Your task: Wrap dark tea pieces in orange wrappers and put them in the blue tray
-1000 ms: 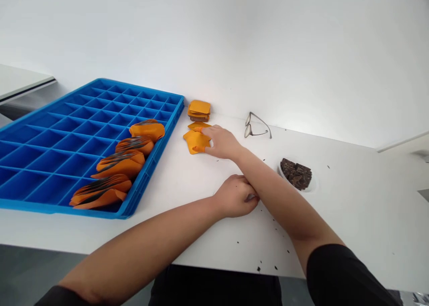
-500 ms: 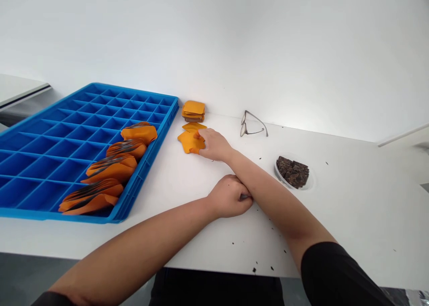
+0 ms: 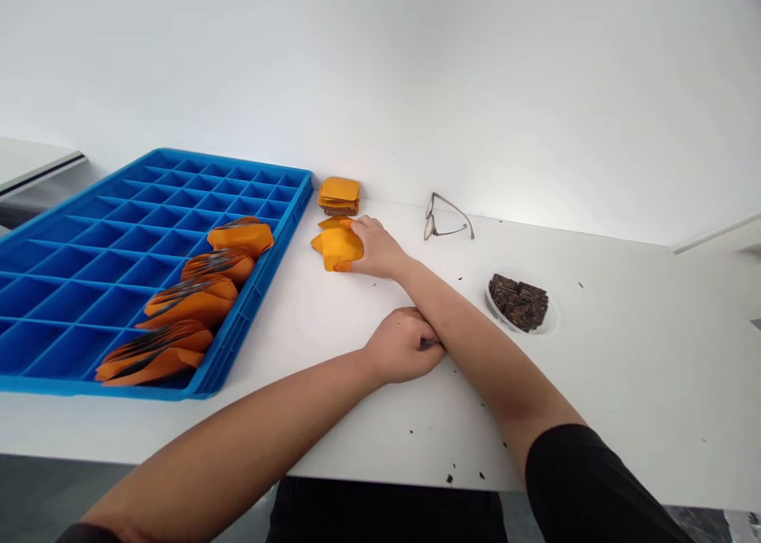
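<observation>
My right hand (image 3: 379,247) reaches across to the back of the table. Its thumb and a finger, both with orange tips, grip opposite edges of a soft-looking orange square (image 3: 343,247). Other orange pieces lie partly under that square, and just behind it stands a small stack of orange squares (image 3: 339,191). My left hand (image 3: 403,346) is closed in a fist beneath my right forearm. Something dark grey shows in the fist's opening, too hidden to name.
At left lies a blue divided tray (image 3: 221,369); bundles of orange and dark pieces (image 3: 189,301) fill several compartments along its right side. Eyeglasses (image 3: 445,218) rest near the wall. A clear bowl (image 3: 552,321) holds dark brown pressed pieces (image 3: 518,303). Dark crumbs dot the white table (image 3: 624,369).
My right thumb and finger have spread around the top orange square, which now sits turned and squarer to the hand. The left fist has hardly moved.
</observation>
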`<state>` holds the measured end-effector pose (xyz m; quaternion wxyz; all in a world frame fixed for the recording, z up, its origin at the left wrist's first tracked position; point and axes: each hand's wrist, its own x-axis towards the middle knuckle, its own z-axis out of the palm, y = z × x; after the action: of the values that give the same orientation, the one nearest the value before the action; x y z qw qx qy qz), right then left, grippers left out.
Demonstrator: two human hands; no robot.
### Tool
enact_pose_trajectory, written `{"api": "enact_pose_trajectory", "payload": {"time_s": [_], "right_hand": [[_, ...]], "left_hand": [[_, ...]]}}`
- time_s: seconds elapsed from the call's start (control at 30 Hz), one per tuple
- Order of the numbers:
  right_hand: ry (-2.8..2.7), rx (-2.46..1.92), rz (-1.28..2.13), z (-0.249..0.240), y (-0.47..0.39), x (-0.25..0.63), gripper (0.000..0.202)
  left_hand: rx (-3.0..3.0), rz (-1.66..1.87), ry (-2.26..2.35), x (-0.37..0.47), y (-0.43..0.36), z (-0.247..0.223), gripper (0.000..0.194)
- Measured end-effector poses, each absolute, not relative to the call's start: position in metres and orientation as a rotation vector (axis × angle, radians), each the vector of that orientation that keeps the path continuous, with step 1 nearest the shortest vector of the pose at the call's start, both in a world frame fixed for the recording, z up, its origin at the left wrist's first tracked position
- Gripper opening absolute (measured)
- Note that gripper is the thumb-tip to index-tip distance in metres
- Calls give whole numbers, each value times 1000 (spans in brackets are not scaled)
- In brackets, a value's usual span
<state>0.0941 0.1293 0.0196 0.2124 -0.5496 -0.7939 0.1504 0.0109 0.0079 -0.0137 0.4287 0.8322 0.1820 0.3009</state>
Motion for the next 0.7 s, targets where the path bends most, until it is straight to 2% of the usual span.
{"api": "enact_pose_trajectory", "payload": {"time_s": [0.47, 0.7], "right_hand": [[-2191, -1546, 319, 23, 115, 108, 76], [-2046, -1471, 335, 22, 113, 112, 49]], "left_hand": [[2167, 748, 400, 10, 9, -13, 20], [2208, 771, 390, 9, 9, -13, 22]]}}
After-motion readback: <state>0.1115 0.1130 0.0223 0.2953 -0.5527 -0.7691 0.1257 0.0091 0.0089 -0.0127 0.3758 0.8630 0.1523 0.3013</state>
